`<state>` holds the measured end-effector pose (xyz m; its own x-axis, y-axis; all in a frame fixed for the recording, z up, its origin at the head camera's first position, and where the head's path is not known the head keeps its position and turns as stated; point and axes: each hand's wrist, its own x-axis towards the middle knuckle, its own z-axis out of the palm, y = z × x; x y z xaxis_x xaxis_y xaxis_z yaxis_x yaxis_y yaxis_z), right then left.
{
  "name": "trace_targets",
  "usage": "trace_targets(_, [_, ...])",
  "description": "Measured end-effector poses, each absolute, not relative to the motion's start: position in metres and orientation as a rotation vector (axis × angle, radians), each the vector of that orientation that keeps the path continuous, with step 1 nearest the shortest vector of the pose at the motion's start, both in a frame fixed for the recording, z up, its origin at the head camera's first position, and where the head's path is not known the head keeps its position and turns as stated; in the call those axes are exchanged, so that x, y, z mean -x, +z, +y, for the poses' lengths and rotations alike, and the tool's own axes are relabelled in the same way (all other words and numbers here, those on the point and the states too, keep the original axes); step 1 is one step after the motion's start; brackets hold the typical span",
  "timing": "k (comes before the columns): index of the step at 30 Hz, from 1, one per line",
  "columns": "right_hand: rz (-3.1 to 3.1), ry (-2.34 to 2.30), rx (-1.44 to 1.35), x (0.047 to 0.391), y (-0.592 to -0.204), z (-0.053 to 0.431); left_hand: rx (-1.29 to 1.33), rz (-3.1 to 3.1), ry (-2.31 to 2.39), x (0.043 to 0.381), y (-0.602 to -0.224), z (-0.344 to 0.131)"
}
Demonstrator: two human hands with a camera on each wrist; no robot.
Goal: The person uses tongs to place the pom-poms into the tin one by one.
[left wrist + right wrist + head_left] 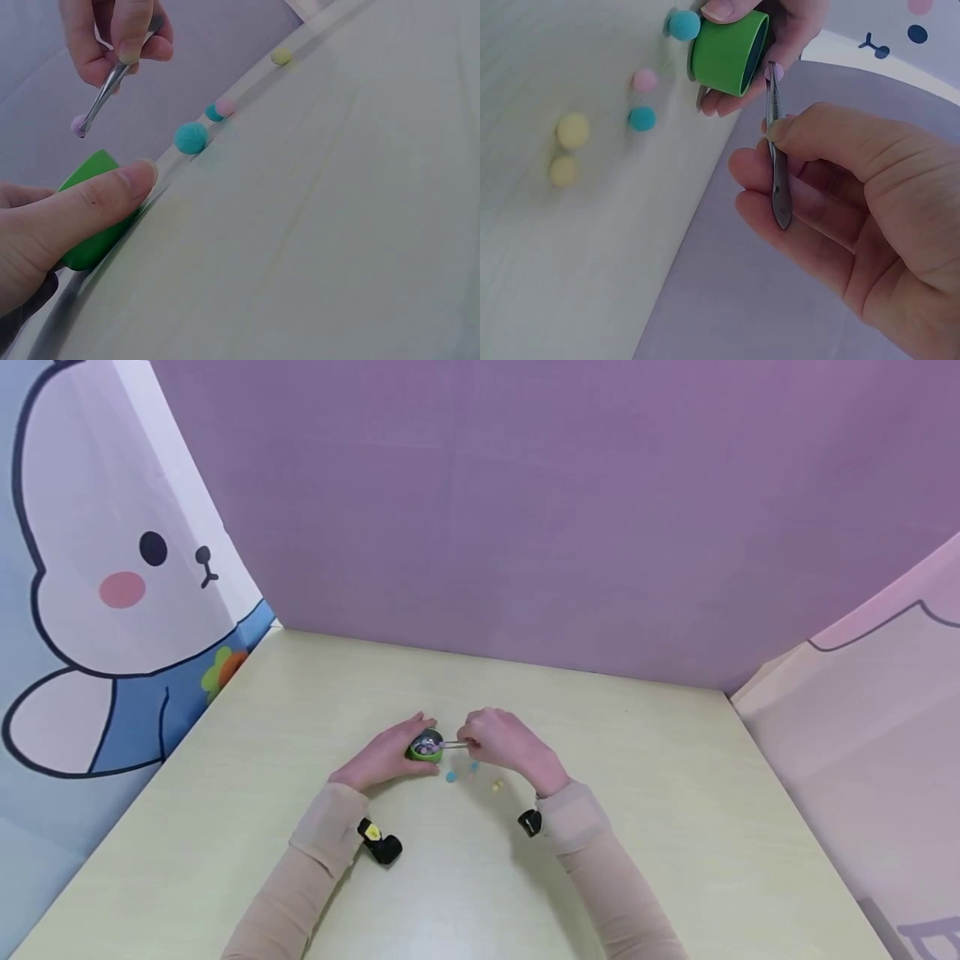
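Observation:
My left hand (384, 755) holds a small green cup (724, 56) on the table, thumb on one side and fingers on the other. In the head view its mouth faces up, with pom-poms that look purple inside. My right hand (508, 746) pinches metal tweezers (779, 180) between thumb and fingers. At the tweezers' tips is a light purple pom-pom (78, 125), just above the cup's rim in the left wrist view. A larger blue pom-pom (684, 25) lies beside the cup, near the left thumb.
On the table (637, 860) toward the right lie a pink pom-pom (644, 80), a teal pom-pom (642, 118) and two yellow ones, the bigger yellow pom-pom (573, 130) among them. A purple backdrop (525, 527) rises behind the table's far edge.

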<state>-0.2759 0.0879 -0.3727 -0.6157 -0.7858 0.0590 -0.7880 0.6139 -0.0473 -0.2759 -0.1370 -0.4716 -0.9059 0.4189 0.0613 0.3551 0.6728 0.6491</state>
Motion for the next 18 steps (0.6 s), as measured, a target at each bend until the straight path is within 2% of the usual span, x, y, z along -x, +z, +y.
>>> trace_targets(18, [-2.796,0.164,-1.404,0.2796,-0.3724,0.0791,-0.643,2.774,1.054,0.2736,-0.4675,-0.1367])
